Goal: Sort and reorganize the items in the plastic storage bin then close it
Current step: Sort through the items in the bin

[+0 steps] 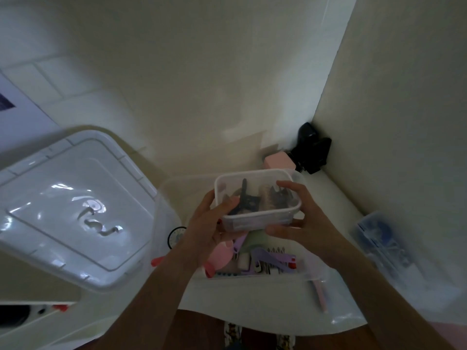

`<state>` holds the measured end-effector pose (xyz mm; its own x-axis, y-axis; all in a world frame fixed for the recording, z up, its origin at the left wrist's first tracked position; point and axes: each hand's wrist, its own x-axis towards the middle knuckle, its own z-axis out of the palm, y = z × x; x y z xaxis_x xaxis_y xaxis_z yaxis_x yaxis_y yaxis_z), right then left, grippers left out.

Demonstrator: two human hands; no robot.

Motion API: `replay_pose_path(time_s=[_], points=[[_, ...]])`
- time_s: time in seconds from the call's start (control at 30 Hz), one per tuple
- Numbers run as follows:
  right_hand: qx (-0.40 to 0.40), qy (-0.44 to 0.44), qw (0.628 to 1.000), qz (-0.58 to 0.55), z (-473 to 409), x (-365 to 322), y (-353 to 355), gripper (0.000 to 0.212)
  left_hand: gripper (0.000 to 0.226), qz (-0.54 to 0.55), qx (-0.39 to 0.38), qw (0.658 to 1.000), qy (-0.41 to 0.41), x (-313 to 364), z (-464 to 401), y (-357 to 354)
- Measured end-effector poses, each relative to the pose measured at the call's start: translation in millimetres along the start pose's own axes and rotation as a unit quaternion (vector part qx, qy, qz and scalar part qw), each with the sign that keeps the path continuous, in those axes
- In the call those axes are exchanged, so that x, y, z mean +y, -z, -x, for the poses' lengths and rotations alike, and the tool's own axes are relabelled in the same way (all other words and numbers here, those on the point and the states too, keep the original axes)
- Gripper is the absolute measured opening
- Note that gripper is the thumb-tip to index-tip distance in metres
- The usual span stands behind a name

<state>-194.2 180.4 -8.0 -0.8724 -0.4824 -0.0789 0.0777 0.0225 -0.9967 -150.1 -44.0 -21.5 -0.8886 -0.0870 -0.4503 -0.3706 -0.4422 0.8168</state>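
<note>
Clear tub (257, 198), seemingly hair clips.

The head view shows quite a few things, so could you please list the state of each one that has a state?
small clear container: lidless, held above the bin, dark clips inside
left hand: gripping the container's left side
right hand: gripping its right side
plastic storage bin: open, pink and purple items inside
bin lid: off, lying left of the bin

- Left hand (202, 223) and right hand (300, 223) grip a small clear container (257, 198) of dark clips above the open storage bin (174, 198).
- White lid (73, 203) lies left.
</note>
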Motion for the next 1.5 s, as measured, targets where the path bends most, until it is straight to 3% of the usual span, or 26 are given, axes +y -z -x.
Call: replay_pose_path(time_s=[0.17,0.27,0.37,0.5,0.67,0.8,1.17,1.27,1.37,1.5], points=[[0.03,0.052,0.997,0.041,-2.8,10.1,-0.6,0.075,0.053,-0.008,0.007,1.0,-0.001,3.9,2.6,-4.7],[-0.002,0.017,1.0,0.005,-2.0,7.2,4.4,0.08,0.053,-0.011,0.012,1.0,-0.006,6.4,5.2,-5.8],[0.01,0.016,1.0,-0.003,-3.3,4.3,6.2,0.068,0.052,-0.014,0.006,1.0,-0.017,4.9,4.1,-7.8],[0.024,0.03,0.999,0.003,-7.0,3.3,9.4,0.062,0.071,-0.015,-0.03,0.998,-0.058,-0.5,2.5,-6.3],[0.033,0.024,0.999,-0.035,-7.4,5.5,11.0,0.06,0.115,-0.184,-0.055,0.967,-0.165,-3.3,2.6,-2.4],[0.043,0.026,0.997,-0.053,-8.5,8.3,12.2,0.059,0.114,-0.207,-0.046,0.957,-0.199,-7.0,-5.8,-2.6],[0.077,0.029,0.996,-0.025,-9.7,14.8,43.0,0.063,0.108,-0.218,-0.067,0.956,-0.183,-5.9,-25.2,-28.2],[0.073,-0.014,0.996,-0.046,-1.2,12.9,58.3,0.06,0.113,-0.221,-0.102,0.958,-0.154,-6.2,-36.3,-39.2],[0.149,-0.104,0.97,-0.163,3.2,14.9,79.4,0.048,0.12,-0.221,-0.159,0.955,-0.119,-2.5,-53.1,-63.9],[0.309,-0.19,0.877,-0.315,-3.7,34.9,113.4,0.035,0.127,-0.307,-0.153,0.931,-0.122,-9.4,-98.2,-110.3]])
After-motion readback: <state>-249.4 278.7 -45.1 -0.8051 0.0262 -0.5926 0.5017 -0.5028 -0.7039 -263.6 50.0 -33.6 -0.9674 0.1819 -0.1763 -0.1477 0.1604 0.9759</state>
